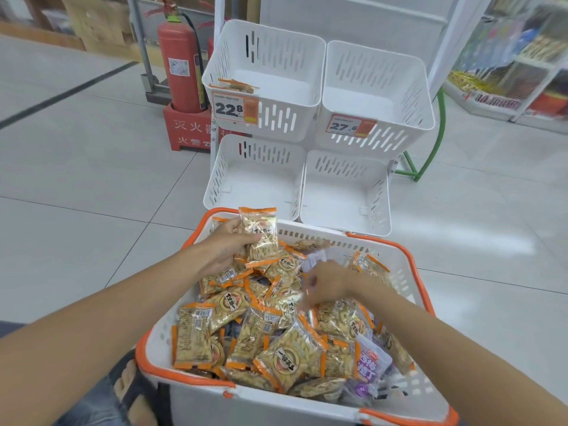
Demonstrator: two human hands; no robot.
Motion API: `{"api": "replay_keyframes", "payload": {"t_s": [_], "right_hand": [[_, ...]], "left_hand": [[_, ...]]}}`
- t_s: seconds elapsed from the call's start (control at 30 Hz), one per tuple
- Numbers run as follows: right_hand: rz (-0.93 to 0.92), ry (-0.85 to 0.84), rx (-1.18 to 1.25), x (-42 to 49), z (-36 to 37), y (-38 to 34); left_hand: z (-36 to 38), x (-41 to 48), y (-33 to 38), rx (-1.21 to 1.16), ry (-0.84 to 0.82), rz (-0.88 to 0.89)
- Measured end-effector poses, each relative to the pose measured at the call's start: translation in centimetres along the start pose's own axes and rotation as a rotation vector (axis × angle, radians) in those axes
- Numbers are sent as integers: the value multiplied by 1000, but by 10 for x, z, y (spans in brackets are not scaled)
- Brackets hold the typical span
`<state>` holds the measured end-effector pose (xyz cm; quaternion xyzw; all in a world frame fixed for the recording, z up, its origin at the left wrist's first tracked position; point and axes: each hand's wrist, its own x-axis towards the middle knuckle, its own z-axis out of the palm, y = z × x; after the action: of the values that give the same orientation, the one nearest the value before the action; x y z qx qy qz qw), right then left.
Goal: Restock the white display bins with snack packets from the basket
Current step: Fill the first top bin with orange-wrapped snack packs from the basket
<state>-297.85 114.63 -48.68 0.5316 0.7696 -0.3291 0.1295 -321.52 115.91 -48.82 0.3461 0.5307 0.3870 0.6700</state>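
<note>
The left hand (229,244) pinches 1 snack packet (259,230) upright over the far left corner of the orange-rimmed basket (396,269). The right hand (327,282) dips into the basket's packet pile (276,333), too blurred to tell its grip. 4 white display bins (368,66) stand just beyond the basket.

This is a shop, a small supermarket or snack store. At twelve o'clock stand four white display bins (285,124) in two tiers. The upper two carry printed price tags, one reading 22.8 (235,109) and the other 27.6 (350,126). At six o'clock sits a white shopping basket (246,404) with an orange rim, heaped with sealed snack packets (289,361), most of them alike. At two o'clock, white retail shelving (522,72) holds rows of packaged goods, blurred. A red fire extinguisher (181,66) stands at eleven o'clock, with cardboard boxes (101,23) beyond it. The floor (76,179) is pale tile.
</note>
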Motion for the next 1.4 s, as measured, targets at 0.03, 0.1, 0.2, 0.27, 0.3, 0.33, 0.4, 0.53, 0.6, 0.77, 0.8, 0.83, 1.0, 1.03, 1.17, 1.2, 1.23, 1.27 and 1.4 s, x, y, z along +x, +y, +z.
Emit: {"api": "replay_keyframes", "payload": {"t_s": [0.03,0.1,0.2,0.27,0.3,0.33,0.4,0.53,0.6,0.77,0.8,0.83,1.0,1.03,1.17,1.2,1.23,1.27,1.4], "right_hand": [[-27,24,27,0,5,-2],[-118,195,225,0,2,-7],[-205,423,530,2,-24,-15],[-271,514,522,-1,-42,-28],[-291,551,473,0,-48,-35],[-305,586,409,2,-52,-42],[-308,672,332,7,-55,-55],[-270,828,460,16,-68,-79],[-175,726,691,14,-86,-81],[-309,161,1020,19,-130,-96],[-343,196,995,24,-141,-103],[-362,227,987,28,-154,-110],[-414,271,969,61,-238,-128],[-429,305,949,70,-257,-130],[-428,589,903,133,-326,-123],[-420,633,872,153,-338,-119],[-405,663,835,172,-348,-115],[-393,685,812,191,-355,-112],[-424,711,744,259,-362,-112]], "left_hand": [[0,0,-2,-7,2,-9],[2,-3,-3,40,4,-12],[4,-4,-2,164,-1,-2],[10,-7,0,193,17,-8],[11,-4,0,160,5,-24],[15,-4,1,125,-15,-36],[29,-11,9,93,-75,-45],[44,-14,33,53,-89,46],[40,-11,52,66,-14,133],[29,3,114,333,109,294],[27,6,130,431,135,352],[23,11,147,501,148,396],[-2,39,241,694,158,582],[-12,51,258,697,192,626],[-68,117,299,825,472,714],[-80,131,304,881,506,696],[-91,146,305,901,525,670],[-98,158,307,904,526,662],[-119,197,306,771,455,677]]}}
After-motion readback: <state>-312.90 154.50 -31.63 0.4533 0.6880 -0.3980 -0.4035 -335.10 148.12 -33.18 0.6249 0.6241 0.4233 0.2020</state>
